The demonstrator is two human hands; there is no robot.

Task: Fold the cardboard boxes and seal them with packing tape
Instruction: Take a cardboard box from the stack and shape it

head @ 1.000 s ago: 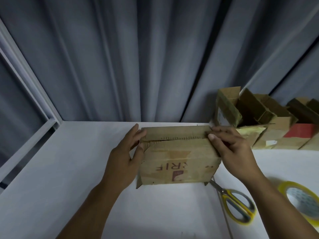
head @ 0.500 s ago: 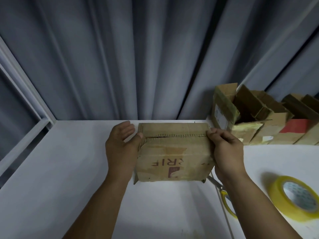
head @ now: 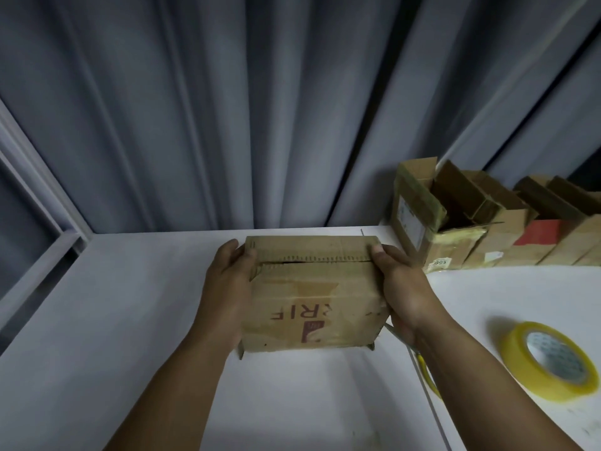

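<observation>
Holding the box (head: 312, 307) over the bench (head: 97, 320) with left hand (head: 224, 288) and right hand (head: 403, 288), fingers curled round its ends, we judge the flaps folded but the seam untaped, the tape roll (head: 549, 359) lying apart at right

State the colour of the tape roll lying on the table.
The tape roll is yellow, with a whitish patterned centre; the head view shows it.

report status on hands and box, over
Left hand and right hand grip the cardboard box by its ends. Top flaps down, seam slightly open, untaped. Tape roll lies free at right.
</observation>
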